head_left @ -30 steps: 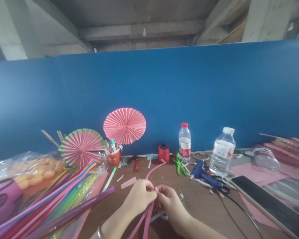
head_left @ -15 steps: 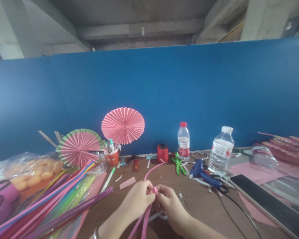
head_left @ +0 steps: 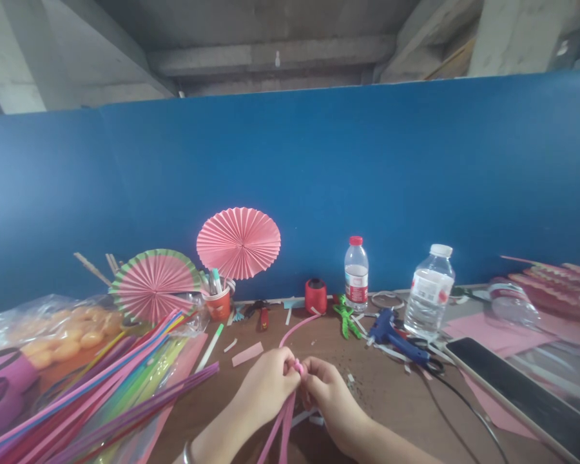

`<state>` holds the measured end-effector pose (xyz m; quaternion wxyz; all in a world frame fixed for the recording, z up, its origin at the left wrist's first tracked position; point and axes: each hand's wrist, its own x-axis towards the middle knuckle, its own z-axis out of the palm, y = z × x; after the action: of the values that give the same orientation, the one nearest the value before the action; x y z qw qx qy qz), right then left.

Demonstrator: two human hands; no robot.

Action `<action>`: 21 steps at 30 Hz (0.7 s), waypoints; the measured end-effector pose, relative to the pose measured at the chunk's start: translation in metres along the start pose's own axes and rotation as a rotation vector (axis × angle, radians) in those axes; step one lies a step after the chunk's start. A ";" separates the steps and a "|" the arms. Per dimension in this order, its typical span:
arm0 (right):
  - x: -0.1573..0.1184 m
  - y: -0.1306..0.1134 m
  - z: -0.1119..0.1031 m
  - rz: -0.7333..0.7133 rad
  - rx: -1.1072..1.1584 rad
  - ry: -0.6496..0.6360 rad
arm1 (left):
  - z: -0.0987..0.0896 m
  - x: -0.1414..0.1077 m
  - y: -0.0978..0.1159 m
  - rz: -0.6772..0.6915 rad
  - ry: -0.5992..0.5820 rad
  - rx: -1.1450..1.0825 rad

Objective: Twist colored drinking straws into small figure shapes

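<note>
Pink strips (head_left: 286, 422) meet in a small looped knot between my two hands, low in the middle of the head view. My left hand (head_left: 276, 380) is closed on the strips from the left, its thumb and fingers pinched at the knot. From the right, my right hand (head_left: 329, 392) pinches the same knot with thumb and forefinger. One strip curves up behind the hands toward a red cylindrical object (head_left: 315, 297), while other ends hang down toward the lower edge.
Colourful strips (head_left: 125, 380) and an orange cup of markers (head_left: 217, 304) lie left. Bottles (head_left: 356, 277), a blue glue gun (head_left: 399, 340) and a phone (head_left: 517, 386) are on the right. Pleated pink paper (head_left: 239, 243) stands behind.
The hanging strip ends have swung slightly to the right, and the pink knot between my fingertips has shifted a little. Both hands stay almost in place.
</note>
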<state>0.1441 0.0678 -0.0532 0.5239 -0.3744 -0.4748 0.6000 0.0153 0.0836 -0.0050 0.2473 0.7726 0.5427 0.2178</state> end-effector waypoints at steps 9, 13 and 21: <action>0.001 0.004 -0.002 -0.030 0.144 0.052 | 0.002 0.002 0.001 -0.008 0.058 -0.078; 0.001 0.002 -0.002 0.010 0.192 0.072 | 0.001 0.002 0.001 -0.001 0.024 -0.137; 0.002 0.001 -0.002 0.009 0.180 0.117 | -0.006 0.001 0.010 0.099 0.041 -0.191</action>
<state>0.1451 0.0699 -0.0545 0.5798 -0.3624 -0.3858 0.6195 0.0193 0.0826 0.0056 0.2977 0.7669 0.4853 0.2962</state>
